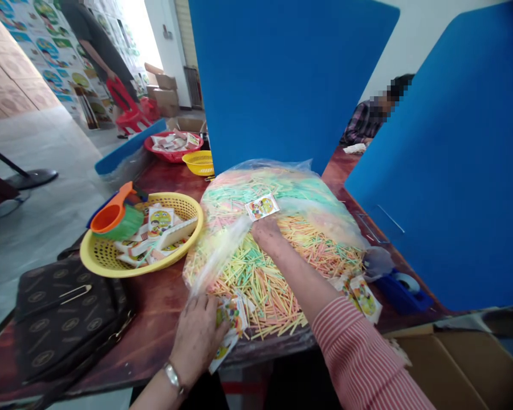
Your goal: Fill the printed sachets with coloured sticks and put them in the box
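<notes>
A large clear plastic bag (214, 273) lies open, full of thin pastel sticks (277, 285) in green, yellow, pink and orange. My right hand (266, 229) reaches over the middle of the heap, its fingers closed on a small printed packet (261, 207); the fingertips are partly hidden beneath it. At the bag's near left edge, my left hand (196, 336) has its thumb over several printed packets (235, 313), holding them against the bag's side. More packets (365, 299) lie at the right edge of the heap.
Left of the bag stands a yellow basket (141, 270) with packets and orange and green scoops (117, 213). A dark handbag (68, 319) lies in front. Blue partitions (290, 80) rise behind and right, beside a blue tape dispenser (404, 290). Two people are beyond; one carries red plastic stools.
</notes>
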Motion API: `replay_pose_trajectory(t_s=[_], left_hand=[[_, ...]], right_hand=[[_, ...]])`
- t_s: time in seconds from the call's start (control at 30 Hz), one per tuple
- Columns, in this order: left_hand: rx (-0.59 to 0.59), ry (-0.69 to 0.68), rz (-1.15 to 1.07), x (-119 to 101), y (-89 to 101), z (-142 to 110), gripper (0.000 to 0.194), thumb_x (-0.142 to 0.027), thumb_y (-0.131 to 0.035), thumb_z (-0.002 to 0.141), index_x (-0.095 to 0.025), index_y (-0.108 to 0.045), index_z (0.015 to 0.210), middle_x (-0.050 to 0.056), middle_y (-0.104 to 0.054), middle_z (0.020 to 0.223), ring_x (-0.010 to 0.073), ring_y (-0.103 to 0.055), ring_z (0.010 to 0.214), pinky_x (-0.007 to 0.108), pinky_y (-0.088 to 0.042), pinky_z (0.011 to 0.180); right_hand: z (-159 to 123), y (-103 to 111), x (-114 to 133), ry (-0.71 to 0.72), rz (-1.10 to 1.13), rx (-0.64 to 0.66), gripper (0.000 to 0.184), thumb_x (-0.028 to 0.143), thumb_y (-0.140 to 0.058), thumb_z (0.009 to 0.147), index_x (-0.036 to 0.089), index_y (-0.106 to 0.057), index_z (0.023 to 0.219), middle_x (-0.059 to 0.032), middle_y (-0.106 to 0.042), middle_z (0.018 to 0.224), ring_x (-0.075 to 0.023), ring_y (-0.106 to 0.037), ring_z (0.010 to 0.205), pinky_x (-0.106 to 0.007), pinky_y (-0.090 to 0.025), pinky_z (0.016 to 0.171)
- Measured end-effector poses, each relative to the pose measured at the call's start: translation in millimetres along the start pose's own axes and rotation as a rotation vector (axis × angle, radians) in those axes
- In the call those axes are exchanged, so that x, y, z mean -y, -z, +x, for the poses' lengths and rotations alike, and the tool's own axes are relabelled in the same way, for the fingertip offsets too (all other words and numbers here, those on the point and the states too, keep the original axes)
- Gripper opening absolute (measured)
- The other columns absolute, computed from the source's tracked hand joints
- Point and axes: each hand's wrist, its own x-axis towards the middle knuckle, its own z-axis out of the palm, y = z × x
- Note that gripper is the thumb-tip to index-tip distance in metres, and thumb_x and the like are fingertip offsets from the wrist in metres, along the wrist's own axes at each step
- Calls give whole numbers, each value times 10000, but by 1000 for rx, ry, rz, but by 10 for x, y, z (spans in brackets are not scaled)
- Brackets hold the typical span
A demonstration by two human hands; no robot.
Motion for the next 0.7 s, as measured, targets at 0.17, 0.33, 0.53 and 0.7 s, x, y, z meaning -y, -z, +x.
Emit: replay_pose_trajectory(t_s=[0.17,0.33,0.53,0.7], left_hand=[[-30,9,51,-29,-14,27,222,-291,-538,729,-166,-594,904,106,-570,977,275,-473,984,396,-339,868],[-17,-34,27,19,-48,44,124,-181,-501,730,-172,-572,832,84,-595,890,249,-511,882,379,-365,812],[-92,-127,-143,44,-36,87,171,-185,-404,822,-182,-573,852,72,-587,838,219,-522,860,342,-392,778],[-138,-84,-348,0,42,79,160,-269,-449,818,-200,-581,760,42,-596,770,189,-540,773,295,-401,691]], right_hand=[[-16,-83,18,-58,63,-80,337,66,-366,799,-6,-595,1035,-256,-591,1071,-321,-500,1045,-421,-318,893],[-104,-108,-136,-50,213,-120,337,57,-395,769,70,-597,1038,-200,-615,1046,-281,-534,996,-361,-364,852],[-267,-216,-419,-101,529,-253,331,266,-314,855,172,-563,1052,-37,-652,842,-164,-586,747,-249,-422,668],[-396,-345,-533,-131,714,-371,395,384,-303,848,126,-591,928,-12,-622,738,-119,-552,657,-202,-407,599]])
